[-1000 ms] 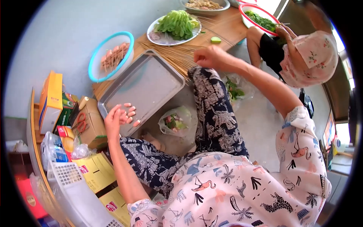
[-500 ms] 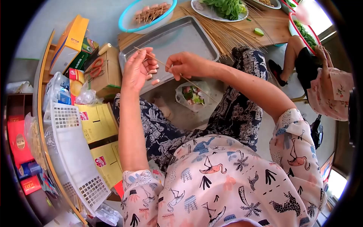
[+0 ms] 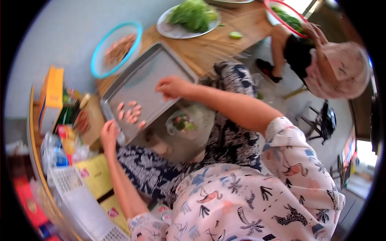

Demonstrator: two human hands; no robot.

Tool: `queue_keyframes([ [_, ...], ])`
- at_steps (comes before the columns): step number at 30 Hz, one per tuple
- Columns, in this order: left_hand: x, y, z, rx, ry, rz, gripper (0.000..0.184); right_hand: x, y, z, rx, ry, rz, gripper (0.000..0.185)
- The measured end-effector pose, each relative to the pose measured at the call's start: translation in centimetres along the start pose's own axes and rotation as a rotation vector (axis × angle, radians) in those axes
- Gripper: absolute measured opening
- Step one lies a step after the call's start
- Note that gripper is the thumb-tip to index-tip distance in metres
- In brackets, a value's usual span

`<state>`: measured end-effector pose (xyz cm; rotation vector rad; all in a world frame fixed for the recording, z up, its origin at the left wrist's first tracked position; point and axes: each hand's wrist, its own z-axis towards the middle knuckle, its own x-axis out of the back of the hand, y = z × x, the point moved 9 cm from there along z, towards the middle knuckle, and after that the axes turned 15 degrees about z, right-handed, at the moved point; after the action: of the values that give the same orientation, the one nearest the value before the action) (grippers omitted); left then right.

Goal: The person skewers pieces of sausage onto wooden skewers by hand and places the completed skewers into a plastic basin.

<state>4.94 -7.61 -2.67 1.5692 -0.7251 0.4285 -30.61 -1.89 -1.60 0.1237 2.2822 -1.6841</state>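
Observation:
Motion blurs the picture. My left hand [image 3: 109, 135], fingers drawn together, is at the near left corner of the grey metal tray [image 3: 140, 66]; whether it touches the rim or holds anything I cannot make out. Over the tray's right part, my right hand [image 3: 173, 87] has its fingers curled downward, and their tips are too smeared to show anything held. Several short pink sausage pieces [image 3: 132, 114] lie in the tray between my hands. A blue-rimmed bowl [image 3: 96, 50] behind the tray holds pink pieces on sticks.
A plate [image 3: 165, 32] of leafy greens and a cut green piece [image 3: 235, 35] sit on the wooden table [image 3: 253, 22], near thin sticks. Between my knees is a plastic bag [image 3: 183, 123] with scraps. Boxes [image 3: 52, 98] stand left. Another person [image 3: 337, 68] sits right, by a red-rimmed basin [image 3: 297, 32].
My hands have moved apart, the left down to the tray's corner. The stick held between them no longer shows. The view has turned, and the sausage pieces in the tray are now visible.

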Motion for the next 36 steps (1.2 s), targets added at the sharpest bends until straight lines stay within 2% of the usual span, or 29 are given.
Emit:
queue_keyframes([
  [2, 1.7, -0.2, -0.4, -0.003, 0.067, 0.185, 0.023, -0.7, 0.0, 0.2, 0.048, -0.044, -0.034, 0.017],
  [6, 2.8, 1.1, -1.7, 0.057, 0.151, 0.161, 0.023, -1.2, -1.2, -1.0, 0.072, -0.048, -0.041, 0.017],
  [10, 1.3, 1.3, -1.3, 0.015, 0.125, 0.187, 0.023, -1.4, -1.0, -0.7, 0.103, -0.082, -0.06, 0.016],
  [13, 0.9, 1.5, -1.6, -0.07, 0.141, 0.327, 0.021, -1.8, -0.3, -0.8, 0.059, -0.091, -0.046, 0.016],
  [22, 0.2, 2.9, -2.5, -0.129, 0.134, 0.464, 0.017, -1.8, -0.4, -1.2, 0.126, -0.098, -0.113, 0.015],
  [28, 0.1, 4.0, -3.3, -0.181, 0.122, 0.533, 0.017, -1.9, 0.6, -1.4, 0.077, -0.114, -0.095, 0.017],
  [32, 0.0, 1.1, -2.6, -0.151, 0.117, 0.527, 0.016, -1.9, -0.1, -2.1, 0.05, -0.124, -0.101, 0.02],
  [33, -0.2, 0.7, -2.2, -0.204, 0.122, 0.547, 0.016, -2.1, 0.1, -2.2, 0.018, -0.12, -0.092, 0.021],
  [35, 0.1, 0.8, -2.4, -0.312, 0.152, 0.632, 0.017, -1.8, 0.6, -1.1, 0.136, -0.134, -0.194, 0.02],
  [36, 0.1, 0.0, -2.2, -0.282, 0.137, 0.633, 0.018, -1.7, 0.9, -1.1, 0.129, -0.124, -0.138, 0.02],
])
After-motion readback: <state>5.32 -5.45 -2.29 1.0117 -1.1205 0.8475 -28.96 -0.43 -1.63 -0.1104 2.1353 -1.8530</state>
